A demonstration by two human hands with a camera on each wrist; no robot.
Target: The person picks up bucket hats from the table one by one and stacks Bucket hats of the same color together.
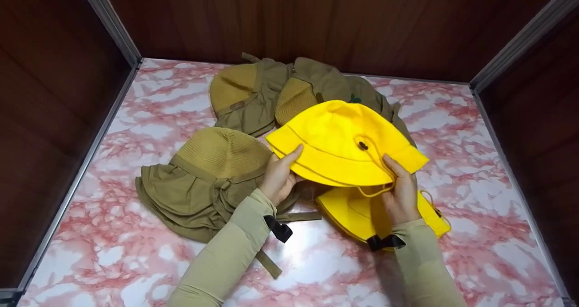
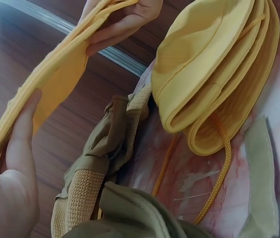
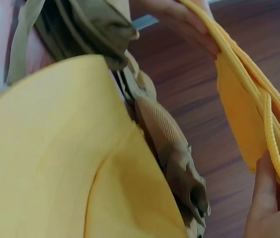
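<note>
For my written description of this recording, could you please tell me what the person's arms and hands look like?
The left sleeve and the right sleeve are long, pale khaki and plain, with some creases. A black left strap and a black right strap show near the cuffs. The left hand and right hand wear no gloves.

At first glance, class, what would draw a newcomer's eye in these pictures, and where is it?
The bright yellow hat comes first, held by its brim above the table between the left hand and the right hand. More yellow cloth lies below the right hand. Duller olive hats spread to the left of and behind the yellow one.
</note>
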